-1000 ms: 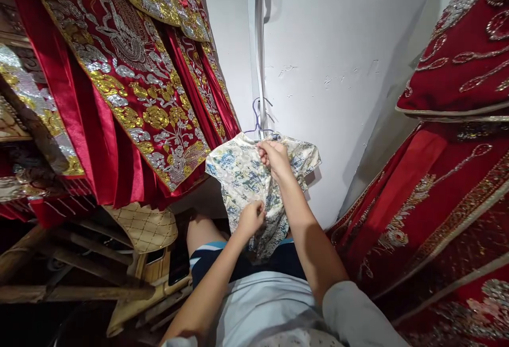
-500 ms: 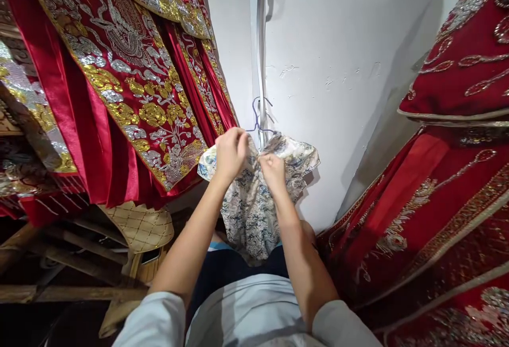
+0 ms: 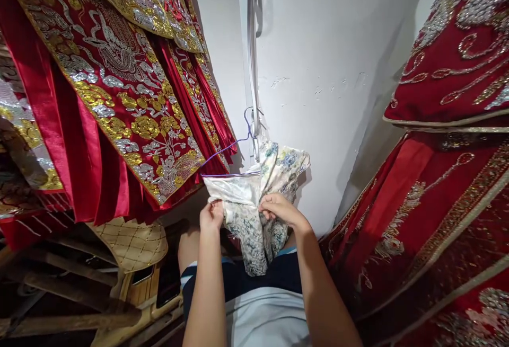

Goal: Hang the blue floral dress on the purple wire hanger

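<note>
A pale floral shirt point(image 3: 250, 230) with blue and green print hangs partly from a purple wire hanger point(image 3: 222, 152). The hanger's left arm is bare, and its right side is hidden under the cloth. My left hand point(image 3: 212, 214) pinches the garment's left edge below the hanger's lower bar. At the middle of the garment, my right hand point(image 3: 277, 209) is closed on a fold of the cloth. The garment's lower end reaches down in front of my knees.
A white metal pole point(image 3: 252, 61) against the white wall point(image 3: 318, 34) bears the hanger's hook. Red embroidered costumes hang at left point(image 3: 131, 87) and right point(image 3: 445, 198). A bamboo chair point(image 3: 119, 304) with a quilted cushion point(image 3: 133, 241) stands lower left.
The shirt's left shoulder has come off the hanger, baring its left arm. My left hand has moved down and left, my right hand down. The view has shifted slightly.
</note>
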### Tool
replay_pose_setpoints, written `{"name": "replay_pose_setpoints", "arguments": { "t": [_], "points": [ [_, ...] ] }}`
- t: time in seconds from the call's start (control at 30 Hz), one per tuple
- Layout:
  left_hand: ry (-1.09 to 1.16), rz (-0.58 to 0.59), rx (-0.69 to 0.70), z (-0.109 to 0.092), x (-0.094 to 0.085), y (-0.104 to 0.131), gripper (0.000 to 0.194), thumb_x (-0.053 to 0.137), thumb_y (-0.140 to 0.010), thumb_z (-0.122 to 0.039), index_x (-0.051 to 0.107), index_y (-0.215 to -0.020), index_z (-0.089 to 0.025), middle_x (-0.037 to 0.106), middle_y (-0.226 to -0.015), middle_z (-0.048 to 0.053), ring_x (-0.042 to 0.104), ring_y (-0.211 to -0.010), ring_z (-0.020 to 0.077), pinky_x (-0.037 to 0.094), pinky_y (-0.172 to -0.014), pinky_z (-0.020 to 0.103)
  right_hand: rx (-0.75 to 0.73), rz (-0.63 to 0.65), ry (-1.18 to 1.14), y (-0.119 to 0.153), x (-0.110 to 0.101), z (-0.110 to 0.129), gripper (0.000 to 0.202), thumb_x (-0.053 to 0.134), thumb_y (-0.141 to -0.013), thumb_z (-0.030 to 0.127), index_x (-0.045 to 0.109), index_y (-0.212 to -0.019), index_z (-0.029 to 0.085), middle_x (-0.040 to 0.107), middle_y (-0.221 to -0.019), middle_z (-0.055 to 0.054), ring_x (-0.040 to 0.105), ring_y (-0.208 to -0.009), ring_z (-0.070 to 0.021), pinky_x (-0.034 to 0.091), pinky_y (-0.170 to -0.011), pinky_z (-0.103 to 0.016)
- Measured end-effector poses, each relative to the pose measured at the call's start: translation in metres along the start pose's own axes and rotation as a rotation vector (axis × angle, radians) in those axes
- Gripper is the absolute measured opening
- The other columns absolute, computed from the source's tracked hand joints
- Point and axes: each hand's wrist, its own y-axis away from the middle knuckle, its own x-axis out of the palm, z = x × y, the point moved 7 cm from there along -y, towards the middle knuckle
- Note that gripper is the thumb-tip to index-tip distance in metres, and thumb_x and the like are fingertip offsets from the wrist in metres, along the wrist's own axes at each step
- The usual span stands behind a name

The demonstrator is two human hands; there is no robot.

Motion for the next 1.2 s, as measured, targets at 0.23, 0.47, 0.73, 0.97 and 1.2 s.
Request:
{"name": "replay_pose_setpoints", "arguments": {
  "t": [0.23,0.47,0.73,0.97,1.2],
  "points": [
    [-0.346,0.447,-0.05,0.03,0.051,0.064,0.023,0.074,-0.075,-0.035,0.07,-0.085,-0.015,0.071,-0.093,0.01,0.067,-0.093,0.0225,0.052,-0.084,0.032,0.174,-0.003,0.186,0.012,-0.032,-0.042,0.034,0.068,-0.079,0.047,0.07,-0.076,0.013,0.071,-0.078,-0.008,0.059,-0.066,-0.0138,0.042,-0.056,-0.023],
    [-0.824,0.738,0.571,-0.009,0.129,0.139,0.02,0.066,-0.086,-0.038,0.075,-0.094,-0.021,0.065,-0.098,0.008,0.059,-0.1,0.0245,0.044,-0.095,0.034,-0.006,-0.022,-0.35,0.009,0.014,-0.017,0.068,0.032,-0.088,0.077,0.068,-0.1,0.02,0.07,-0.087,-0.009,0.065,-0.093,-0.0252,0.051,-0.077,-0.034],
    [-0.95,1.204,0.104,0.013,0.091,0.135,0.031,0.074,-0.076,-0.045,0.077,-0.093,-0.02,0.072,-0.084,0.006,0.067,-0.079,0.0256,0.054,-0.075,0.035,0.04,0.499,-0.073,0.048,0.022,0.04,0.037,0.08,-0.068,0.042,0.068,-0.088,0.014,0.068,-0.081,-0.005,0.062,-0.071,-0.0177,0.048,-0.069,-0.029],
    [-1.391,1.168,0.633,-0.023,0.046,0.116,0.023,0.083,-0.064,-0.042,0.068,-0.06,-0.025,0.062,-0.053,-0.002,0.057,-0.05,0.0178,0.051,-0.083,0.034,-0.304,0.103,0.51,0.041,-0.012,0.104,0.008,0.064,-0.068,0.013,0.058,-0.068,0.018,0.056,-0.066,0.003,0.051,-0.063,-0.0129,0.035,-0.056,-0.023],
    [-1.788,0.876,0.608,-0.078,0.026,0.072,0.027,0.063,-0.083,-0.047,0.073,-0.077,-0.022,0.075,-0.091,0.008,0.067,-0.088,0.0278,0.05,-0.081,0.034,-0.405,-0.362,0.483,0.0,-0.067,0.104,0.028,0.068,-0.074,0.03,0.069,-0.1,0.02,0.071,-0.101,-0.006,0.064,-0.082,-0.0212,0.046,-0.074,-0.031]
  ]
}}
